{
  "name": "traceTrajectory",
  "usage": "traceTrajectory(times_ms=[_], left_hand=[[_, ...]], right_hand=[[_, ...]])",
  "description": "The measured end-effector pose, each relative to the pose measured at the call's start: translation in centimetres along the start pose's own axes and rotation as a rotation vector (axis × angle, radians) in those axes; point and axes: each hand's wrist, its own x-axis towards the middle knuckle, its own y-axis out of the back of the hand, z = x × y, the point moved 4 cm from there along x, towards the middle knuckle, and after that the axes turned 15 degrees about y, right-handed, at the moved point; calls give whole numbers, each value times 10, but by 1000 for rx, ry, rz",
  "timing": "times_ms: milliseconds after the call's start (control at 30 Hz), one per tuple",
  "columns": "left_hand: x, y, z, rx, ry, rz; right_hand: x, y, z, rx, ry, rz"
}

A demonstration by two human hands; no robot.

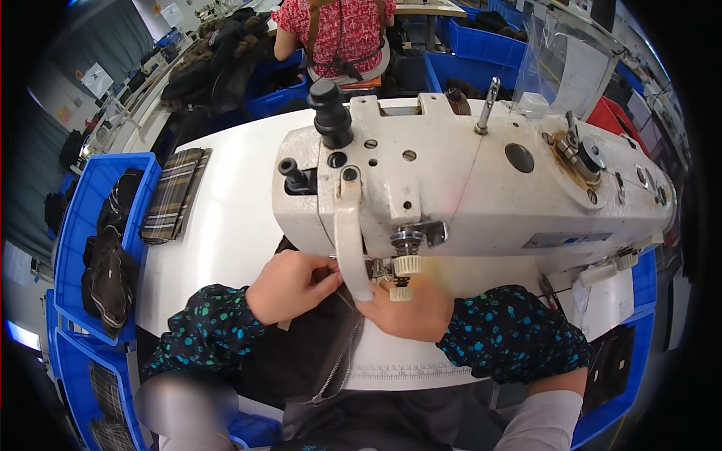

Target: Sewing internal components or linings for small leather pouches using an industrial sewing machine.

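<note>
Dark cloth (289, 357) lies beneath the left hand (287, 287) and spreads from it toward the wearer, its zipper (345, 358) slanting that way. The left hand, thumb and forefinger close together, is nearer the cloth's bulk than the right hand (412, 308); whether either pinches fabric cannot be told.

We've a white bench (218, 218) across the ctr of the frame, its far edge curving below the top. Our biggest item on it: an off-white sewing machine (466, 184), ctr to R side. Upper L, near the bench's L edge, we see folded plaid cloth (171, 197), brown/grey w/ pale lines. Lower ctr, a dark brown zippered piece (282, 357) lies flat, zip on its R side. Btm ctr, we've a ruled strip (414, 371) along the front edge.
</note>
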Motion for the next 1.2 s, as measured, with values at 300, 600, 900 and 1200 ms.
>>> traceTrajectory(times_ms=[300,600,900,1200], left_hand=[[-15,-13,27,502,-622,498],[-15,-27,17,577,-769,409],[-11,-20,15,459,-564,326],[-18,-31,25,496,-495,342]], right_hand=[[16,39,-10,-27,284,10],[14,45,-8,-189,190,227],[15,35,-27,-44,59,-38],[12,34,-30,57,26,-102]])
